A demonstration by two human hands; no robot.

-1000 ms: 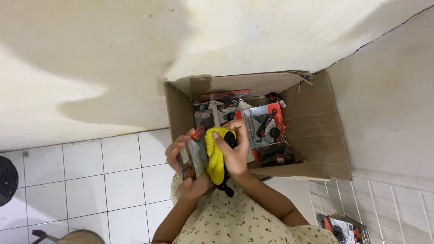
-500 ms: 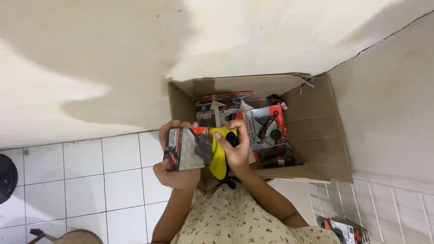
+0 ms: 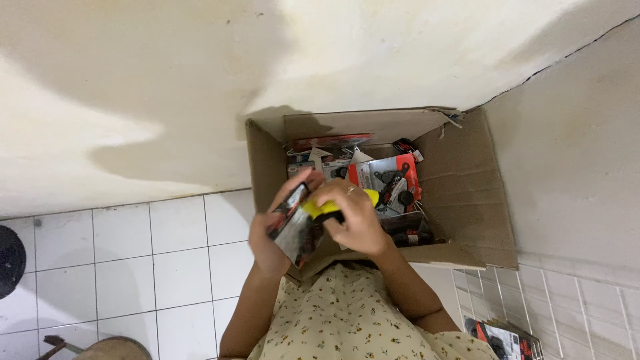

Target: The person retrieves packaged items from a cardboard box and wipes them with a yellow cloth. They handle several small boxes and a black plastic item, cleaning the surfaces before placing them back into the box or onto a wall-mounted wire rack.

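Note:
My left hand [image 3: 268, 235] grips a flat grey and red blister pack [image 3: 297, 230] with dark parts inside, held tilted in front of my chest. Against that pack my right hand [image 3: 352, 217] presses a yellow cloth [image 3: 327, 207], its fingers curled over the top. Both hands hover over the near left corner of an open cardboard box [image 3: 467, 200] that stands against the wall. Inside the box lie several more packs, one of them a grey and red pack [image 3: 390, 177] just beyond my right hand.
The box sits in the corner where a cream wall [image 3: 133, 100] meets white floor tiles [image 3: 153, 253]. A wire rack [image 3: 573, 300] with another red and grey pack [image 3: 507, 337] lies at the lower right. A dark round object [image 3: 8, 260] shows at the left edge.
The pack has turned from flat and facing up to tilted on edge. My right hand has slid over it with the yellow cloth, now mostly covered by the fingers.

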